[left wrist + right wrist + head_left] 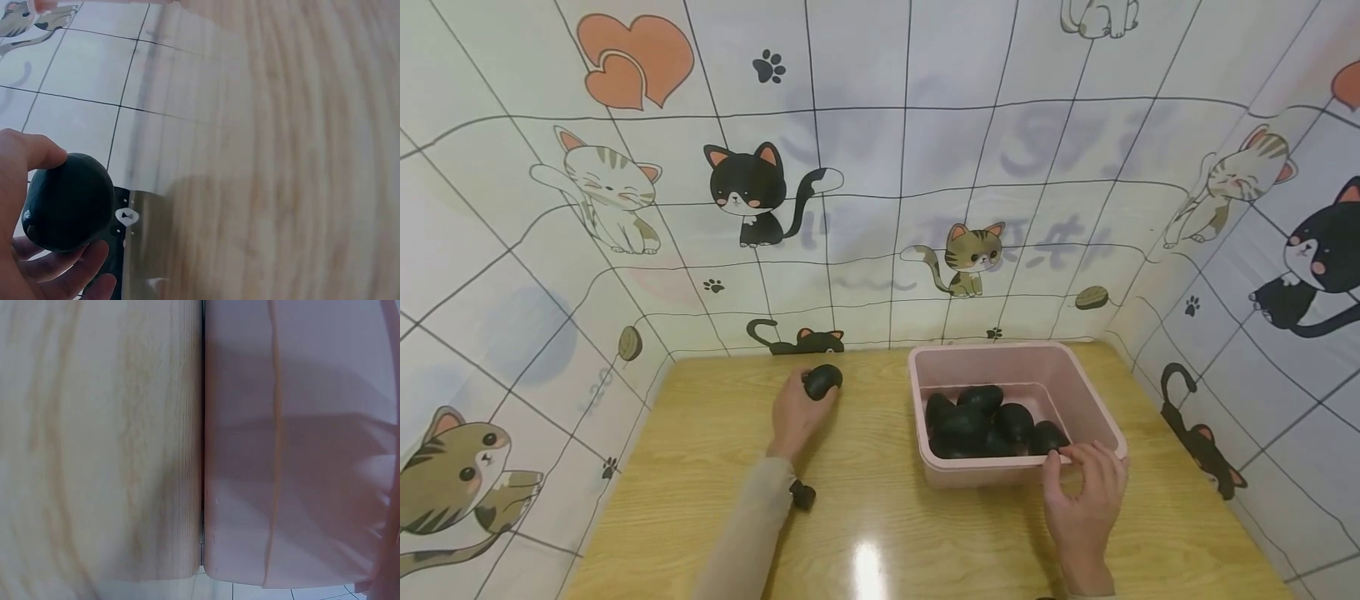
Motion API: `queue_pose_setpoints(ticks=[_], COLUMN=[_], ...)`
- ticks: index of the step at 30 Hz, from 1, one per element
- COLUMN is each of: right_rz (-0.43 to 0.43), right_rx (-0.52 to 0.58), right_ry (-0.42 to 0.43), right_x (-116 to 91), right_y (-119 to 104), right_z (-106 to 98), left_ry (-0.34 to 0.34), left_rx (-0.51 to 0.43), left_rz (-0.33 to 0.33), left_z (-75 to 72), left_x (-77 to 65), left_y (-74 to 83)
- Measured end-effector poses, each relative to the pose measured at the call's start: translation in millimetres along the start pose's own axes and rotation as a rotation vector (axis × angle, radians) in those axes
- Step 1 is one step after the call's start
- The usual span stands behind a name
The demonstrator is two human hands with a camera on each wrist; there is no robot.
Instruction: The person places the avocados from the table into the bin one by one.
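My left hand (pixel 799 414) holds a dark green avocado (pixel 823 382) over the far left part of the table. In the left wrist view the thumb lies on top of the avocado (pixel 69 203) and the other fingers curl beneath it. To the right stands a pink plastic bin (pixel 985 477) with several dark avocados (pixel 961 429) inside, gathered toward its near and left sides. At the bin's near right corner, my right hand (pixel 1086 500) grips the rim, thumb in front and fingers bent over the edge. The right wrist view shows mostly the bin's pink wall (pixel 244 487).
A light wooden table (pixel 865 467) carries the bin. Behind and on both sides rise white walls (pixel 865 158) with a grid and printed cats. A black band piece (pixel 802 495) sits at the left wrist.
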State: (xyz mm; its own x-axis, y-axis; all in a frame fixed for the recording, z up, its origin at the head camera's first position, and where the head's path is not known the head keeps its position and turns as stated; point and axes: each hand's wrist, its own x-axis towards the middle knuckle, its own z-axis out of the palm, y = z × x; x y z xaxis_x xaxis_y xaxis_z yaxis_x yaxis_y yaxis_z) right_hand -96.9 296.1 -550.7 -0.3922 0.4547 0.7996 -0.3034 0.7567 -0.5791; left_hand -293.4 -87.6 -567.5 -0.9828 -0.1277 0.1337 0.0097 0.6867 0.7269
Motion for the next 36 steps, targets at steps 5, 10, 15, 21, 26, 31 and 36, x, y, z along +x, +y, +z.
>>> queue_pose_setpoints(ticks=[5, 10, 15, 21, 26, 31, 36], right_rz=[-0.002, 0.0, 0.001, 0.006, -0.001, -0.016, -0.01], right_rx=[0.001, -0.005, -0.006, -0.008, -0.008, -0.001, -0.002], right_ry=[-0.002, -0.006, -0.008, 0.007, 0.028, 0.038, 0.034], right_x=[0, 1, 0, -1, 0, 2, 1], right_y=[0, 0, 2, 3, 0, -4, -3], right_z=[-1, 0, 1, 2, 2, 3, 3], left_ry=[0.006, 0.027, 0.054, 0.068, 0.065, 0.073, 0.087], left_rx=[-0.03, -0.09, -0.14, -0.165, -0.183, -0.201, -0.217], left_rz=[-0.009, 0.008, 0.068, 0.128, 0.148, 0.171, 0.217], left_z=[-2.0, -5.3, -7.8, -9.4, -9.7, -10.6, -12.7], left_x=[-6.6, -13.4, -21.5, -33.2, -41.6, -47.9, -53.9], left_y=[7.1, 13.7, 22.7, 36.1, 45.9, 55.0, 66.6])
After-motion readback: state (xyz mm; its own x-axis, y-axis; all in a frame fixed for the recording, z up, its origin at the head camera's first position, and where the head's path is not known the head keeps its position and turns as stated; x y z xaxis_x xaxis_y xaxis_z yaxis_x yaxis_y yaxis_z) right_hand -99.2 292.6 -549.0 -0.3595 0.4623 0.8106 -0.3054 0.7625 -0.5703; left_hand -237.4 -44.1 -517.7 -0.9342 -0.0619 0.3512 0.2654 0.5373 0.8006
